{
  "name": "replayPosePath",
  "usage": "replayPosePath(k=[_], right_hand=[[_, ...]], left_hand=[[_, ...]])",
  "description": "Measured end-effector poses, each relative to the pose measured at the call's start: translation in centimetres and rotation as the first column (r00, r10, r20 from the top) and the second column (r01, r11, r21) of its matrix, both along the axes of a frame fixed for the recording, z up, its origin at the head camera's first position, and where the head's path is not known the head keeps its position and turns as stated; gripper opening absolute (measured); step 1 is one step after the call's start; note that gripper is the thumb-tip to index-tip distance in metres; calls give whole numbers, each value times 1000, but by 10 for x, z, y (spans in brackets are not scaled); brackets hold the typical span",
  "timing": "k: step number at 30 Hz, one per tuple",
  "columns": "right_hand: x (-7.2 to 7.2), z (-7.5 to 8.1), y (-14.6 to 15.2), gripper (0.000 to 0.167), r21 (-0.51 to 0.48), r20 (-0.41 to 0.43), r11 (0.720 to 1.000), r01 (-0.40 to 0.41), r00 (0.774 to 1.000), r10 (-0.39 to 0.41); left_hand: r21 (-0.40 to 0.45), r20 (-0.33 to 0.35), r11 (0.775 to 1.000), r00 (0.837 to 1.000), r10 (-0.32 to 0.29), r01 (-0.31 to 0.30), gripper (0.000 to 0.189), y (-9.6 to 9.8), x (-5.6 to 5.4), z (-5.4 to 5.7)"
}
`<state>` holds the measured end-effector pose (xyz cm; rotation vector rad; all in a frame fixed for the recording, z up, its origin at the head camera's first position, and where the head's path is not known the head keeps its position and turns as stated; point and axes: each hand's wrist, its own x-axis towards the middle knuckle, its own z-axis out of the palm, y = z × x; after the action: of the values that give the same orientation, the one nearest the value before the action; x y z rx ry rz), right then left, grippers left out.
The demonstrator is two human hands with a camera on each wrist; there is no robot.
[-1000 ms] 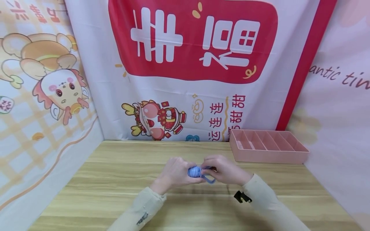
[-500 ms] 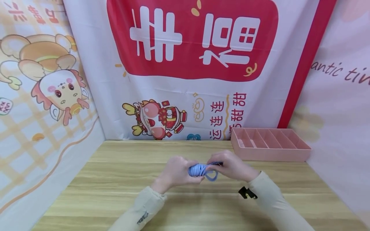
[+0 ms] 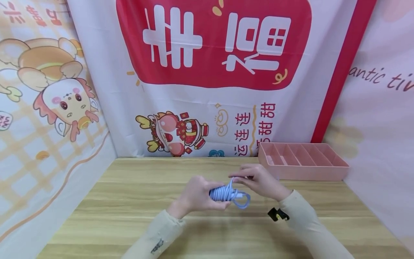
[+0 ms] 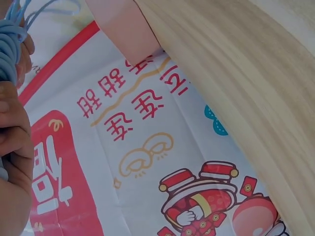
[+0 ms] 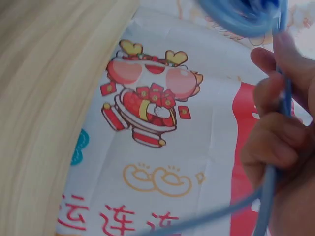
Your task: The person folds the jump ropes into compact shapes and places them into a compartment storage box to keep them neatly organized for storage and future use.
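A light blue cable (image 3: 221,194), wound into a tight bundle, is held above the table between both hands. My left hand (image 3: 198,194) grips the bundle with its thumb below and fingers above. From the bundle's right end hangs a loose loop (image 3: 248,201), beside a small pale piece that may be a plug. My right hand (image 3: 260,182) pinches a strand pulled up from that end. In the right wrist view the strand (image 5: 268,196) runs through the curled fingers. The left wrist view shows the wound turns (image 4: 7,51) at its left edge.
A pink divided box (image 3: 305,172) stands at the back right of the wooden table (image 3: 155,171). A printed cloth (image 3: 200,97) hangs behind the table, with patterned cloths on both sides. A black clip-like piece (image 3: 278,214) is by the right sleeve.
My right hand has moved right and slightly up from the bundle, drawing out a strand. More of the loop and pale piece now shows. My left hand has hardly moved.
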<state>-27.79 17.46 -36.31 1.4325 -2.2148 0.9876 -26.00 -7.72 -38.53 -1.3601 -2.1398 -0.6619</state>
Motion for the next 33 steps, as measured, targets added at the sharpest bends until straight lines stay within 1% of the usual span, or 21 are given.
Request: replayPosePath(k=[2,4,6,8,9,11,12,13,14,16,18,20,21,23,25,26,27,29,33], right_hand=[[-2,-2,1,23,-7,62,1000,-20,998,20],[-4,-2,3,23,-23,161,999,-45,986,48],[-5,-3,6,22,-39,277,997,-67,958,75],[-5,-2,8,21,-48,385,995,-83,918,95],[-5,-2,9,22,-44,421,995,-87,902,98],[-5,-2,11,23,-32,462,996,-88,882,93],[-5,-3,12,24,-27,472,996,-80,878,83],[-6,-4,12,25,-27,475,998,-65,877,70],[-6,-5,12,27,-31,474,998,-54,878,63],[-9,-9,12,25,-44,448,998,-36,892,52],[-10,-12,9,21,-36,405,999,-23,913,35],[-9,-15,4,18,-31,359,999,-26,933,35],[-9,-16,1,17,-20,334,1000,-23,942,28],[-6,-16,-5,16,15,307,1000,-16,952,11],[-3,-17,-10,19,41,288,999,-6,958,-6],[-1,-16,-13,20,63,273,998,1,962,-18],[0,-16,-15,22,79,261,997,4,965,-24],[4,-14,-19,25,94,238,996,1,971,-24],[13,-7,-27,19,112,191,994,-8,982,-13]], left_hand=[[47,19,998,999,-33,32,44,1,1,3],[95,38,993,997,-73,69,43,2,2,5],[137,50,984,991,-120,113,43,4,3,6],[178,59,971,983,-174,161,42,6,3,7],[197,62,964,979,-195,179,41,6,4,7],[239,81,949,969,-232,207,40,7,3,8],[266,99,940,964,-248,214,39,7,3,7],[296,122,932,960,-254,209,38,7,3,8],[328,147,925,957,-251,192,37,7,3,8],[393,217,909,946,-241,142,36,5,3,8],[455,296,888,930,-217,62,35,4,3,10],[501,372,864,911,-176,-38,34,3,4,11],[519,411,850,898,-160,-86,34,2,3,12],[538,468,825,876,-119,-175,33,1,3,13],[539,507,806,858,-79,-244,31,0,3,13],[537,517,801,854,-63,-266,31,0,3,13],[535,522,795,852,-44,-287,32,0,2,13],[533,518,784,855,-6,-318,34,0,2,12],[538,484,761,872,73,-362,39,-1,1,10]])
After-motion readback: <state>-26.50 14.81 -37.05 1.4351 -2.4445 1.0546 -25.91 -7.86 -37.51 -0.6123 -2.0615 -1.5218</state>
